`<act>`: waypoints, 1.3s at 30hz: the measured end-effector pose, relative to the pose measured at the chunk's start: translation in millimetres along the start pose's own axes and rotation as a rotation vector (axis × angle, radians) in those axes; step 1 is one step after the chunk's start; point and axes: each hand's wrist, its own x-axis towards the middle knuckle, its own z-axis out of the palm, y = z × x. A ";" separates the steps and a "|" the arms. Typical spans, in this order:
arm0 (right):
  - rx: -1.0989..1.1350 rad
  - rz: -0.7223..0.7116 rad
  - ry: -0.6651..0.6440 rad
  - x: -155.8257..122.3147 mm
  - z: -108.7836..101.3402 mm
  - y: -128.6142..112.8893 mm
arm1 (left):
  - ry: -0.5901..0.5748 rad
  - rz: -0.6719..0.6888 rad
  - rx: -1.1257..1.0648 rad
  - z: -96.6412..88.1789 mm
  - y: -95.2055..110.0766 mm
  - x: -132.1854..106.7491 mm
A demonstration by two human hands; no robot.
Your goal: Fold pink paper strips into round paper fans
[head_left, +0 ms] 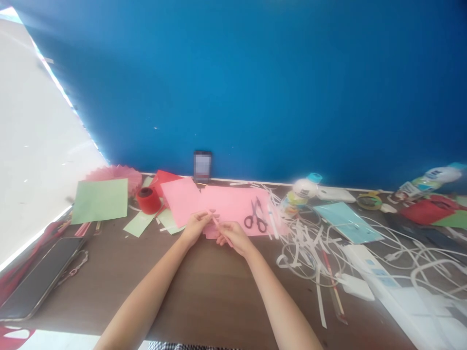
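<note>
My left hand (196, 224) and my right hand (232, 236) meet at the middle of the brown table (175, 287). Both pinch a narrow folded strip of pink paper (218, 224) between their fingertips, the left at its upper end and the right lower down. Just behind them lie flat pink paper sheets (222, 203). A pair of dark-handled scissors (256, 217) rests on the pink sheet, to the right of my right hand.
A red tape roll (148, 200), a green sheet (100, 200) and a pink paper fan (116, 172) lie at left. A phone (41, 278) sits near the left edge. White paper strips (310, 243), glue bottles (301, 191), a light blue sheet (346, 222) and cables crowd the right. A blue wall stands behind.
</note>
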 end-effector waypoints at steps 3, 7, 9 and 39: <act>0.013 0.005 -0.004 0.8 -0.2 1.4 | -0.021 0.006 -0.001 0.1 1.4 -0.8; 0.018 -0.011 0.022 2.4 2.3 4.8 | -0.023 0.002 -0.019 1.2 2.4 -0.8; -0.003 -0.037 0.060 2.9 5.0 6.0 | 0.013 -0.010 -0.024 2.1 2.3 -0.6; 0.109 0.024 -0.069 -3.5 -4.9 -7.6 | -0.065 -0.030 0.063 4.5 5.3 -5.7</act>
